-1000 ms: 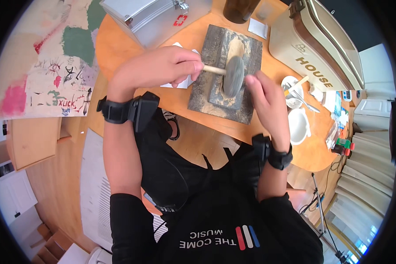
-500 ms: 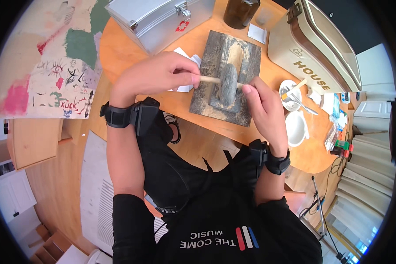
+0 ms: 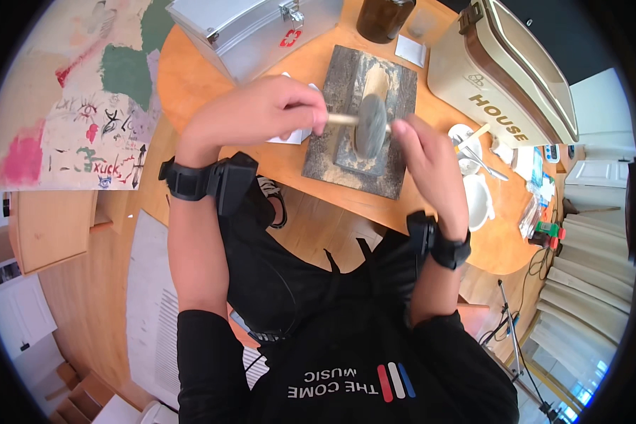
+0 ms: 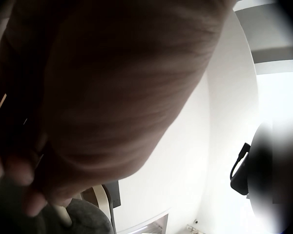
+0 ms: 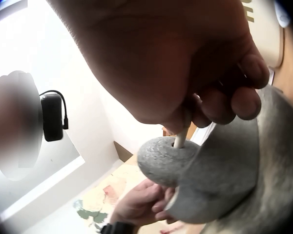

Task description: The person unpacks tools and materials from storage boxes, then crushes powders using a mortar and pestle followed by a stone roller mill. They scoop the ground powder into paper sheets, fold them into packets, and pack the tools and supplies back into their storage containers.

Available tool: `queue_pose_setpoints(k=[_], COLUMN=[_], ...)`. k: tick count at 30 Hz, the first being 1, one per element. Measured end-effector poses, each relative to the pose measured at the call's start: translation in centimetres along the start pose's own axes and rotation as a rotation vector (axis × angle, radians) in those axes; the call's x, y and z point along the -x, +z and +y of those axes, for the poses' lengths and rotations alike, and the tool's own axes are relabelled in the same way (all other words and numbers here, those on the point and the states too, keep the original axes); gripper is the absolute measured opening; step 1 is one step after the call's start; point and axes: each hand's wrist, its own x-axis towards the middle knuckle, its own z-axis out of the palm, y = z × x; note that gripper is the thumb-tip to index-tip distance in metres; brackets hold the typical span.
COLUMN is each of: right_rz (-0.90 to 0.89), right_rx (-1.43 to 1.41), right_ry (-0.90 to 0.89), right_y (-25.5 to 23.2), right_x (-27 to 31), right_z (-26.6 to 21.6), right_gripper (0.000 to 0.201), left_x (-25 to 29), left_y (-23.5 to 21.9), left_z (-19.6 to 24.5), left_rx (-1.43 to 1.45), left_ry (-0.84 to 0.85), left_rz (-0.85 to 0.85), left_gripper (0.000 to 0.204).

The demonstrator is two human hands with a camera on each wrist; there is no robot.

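Note:
A grey stone grinding wheel stands upright in the channel of a long stone grinding trough. Pale beige powder lies along the channel beyond the wheel. A light wooden axle runs through the wheel's centre. My left hand grips the axle's left end with curled fingers. On the other side my right hand holds the short right end, thumb on top. The right wrist view shows the axle entering the wheel's hole below my fingers. The left wrist view is mostly palm.
Under the trough lies a dark, powder-dusted board. A silver case stands back left, a brown jar behind, and a cream HOUSE box back right. A brush and white bowl sit to the right.
Both hands and the wheel shifted slightly toward my body half a second ago, then away again along the trough. The grip on the axle stays the same.

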Motion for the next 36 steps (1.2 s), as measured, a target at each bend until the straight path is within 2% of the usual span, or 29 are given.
queue_pose_setpoints(k=[1,2,3,4,5,6,7,9,10,12,13,14,15,16,17,18,19,21,22,24,26,28,30,31,33,34,35,36], right_rz=[0.007,0.007,0.091,0.174,0.198,0.194,0.134,-0.007,-0.006,-0.143,-0.139,-0.138,-0.088,-0.038,0.063,0.060,0.087,0.113,0.062,0.009,-0.018,0.021,0.232,0.245,0.194,0.151,0.096,0.039], right_rx=[0.044,0.047,0.056,0.065,0.052,0.054,0.091,0.071,0.069,-0.097,-0.026,-0.028,-0.116,-0.202,-0.133,-0.129,-0.132,-0.134,-0.134,-0.137,-0.119,-0.120,-0.105,-0.089,-0.028,0.031,-0.041,-0.050], right_ry=[-0.024,-0.023,-0.040,-0.060,-0.042,-0.048,-0.044,-0.014,-0.015,0.040,0.004,0.015,0.103,0.185,0.103,0.095,0.070,0.041,0.047,0.057,0.055,0.052,-0.013,-0.026,-0.044,-0.051,0.029,0.019], right_y=[0.0,0.1,0.2,0.3,0.0,-0.1,-0.3,-0.4,-0.6,-1.0,-0.9,-0.8,-0.6,-0.5,0.0,0.3,0.6,0.7,0.6,0.6,0.6,1.1,1.7,1.5,1.2,1.0,1.2,0.9], right_x=[-1.2,-2.7,-4.1,-4.8,-5.1,-4.9,-4.2,-2.3,-1.3,0.0,-0.3,-0.9,-1.9,-3.1,-4.1,-4.4,-4.5,-4.1,-2.5,-1.1,-0.4,-2.3,-5.2,-6.1,-5.4,-4.6,-3.2,-1.9], right_z=[0.8,1.8,2.7,2.7,2.4,2.1,2.0,2.1,1.8,1.4,1.7,2.1,2.5,3.0,3.9,4.3,4.6,4.4,3.6,2.9,2.5,2.9,3.8,3.6,2.6,2.1,1.4,0.6], right_gripper=[0.042,0.042,0.042,0.041,0.041,0.041,0.041,0.043,0.043,0.045,0.047,0.047,0.047,0.047,0.046,0.046,0.045,0.045,0.044,0.043,0.042,0.042,0.043,0.043,0.043,0.042,0.040,0.039], left_x=[-0.5,-1.5,-2.4,-3.1,-3.9,-4.1,-3.6,-1.8,-1.3,-0.6,-0.8,-1.4,-2.0,-3.0,-4.2,-4.6,-4.4,-3.7,-3.0,-1.5,-1.3,-1.7,-3.2,-2.9,-2.4,-1.7,-0.7,-0.1], left_y=[0.3,0.8,1.2,1.6,1.9,1.9,1.5,0.1,-0.3,-0.4,0.1,0.7,1.2,2.0,3.1,3.4,3.2,2.4,2.0,1.2,1.0,1.3,1.8,1.6,1.0,0.7,0.6,0.6], left_z=[-0.2,-0.4,-0.6,-0.7,-0.9,-0.8,-0.9,-0.9,-0.5,0.2,0.4,0.7,1.1,0.9,0.0,0.2,0.3,0.6,0.4,-0.2,0.0,-0.1,-0.4,-0.4,-0.4,-0.5,-0.8,-1.3], left_rx=[0.005,-0.083,-0.173,-0.171,-0.154,-0.136,-0.135,-0.052,-0.054,0.022,0.026,-0.021,-0.070,-0.069,-0.125,-0.182,-0.183,-0.151,-0.150,0.014,0.025,0.037,-0.163,-0.160,-0.122,-0.117,-0.102,-0.085], left_ry=[0.000,0.013,0.026,0.027,0.073,0.119,0.119,0.001,0.001,0.065,0.063,0.047,0.035,0.039,0.131,0.222,0.222,0.115,0.114,0.051,0.053,0.059,0.114,0.112,0.047,0.044,-0.007,-0.054], left_rz=[-0.003,0.210,0.427,0.433,0.513,0.591,0.596,0.165,0.165,-0.003,-0.011,0.156,0.326,0.327,0.506,0.689,0.696,0.542,0.543,0.172,0.180,0.189,0.509,0.521,0.377,0.388,0.242,0.090], left_gripper=[0.028,0.029,0.029,0.029,0.029,0.030,0.030,0.031,0.031,0.032,0.032,0.032,0.033,0.033,0.033,0.033,0.033,0.032,0.032,0.031,0.031,0.030,0.029,0.029,0.029,0.029,0.029,0.029])
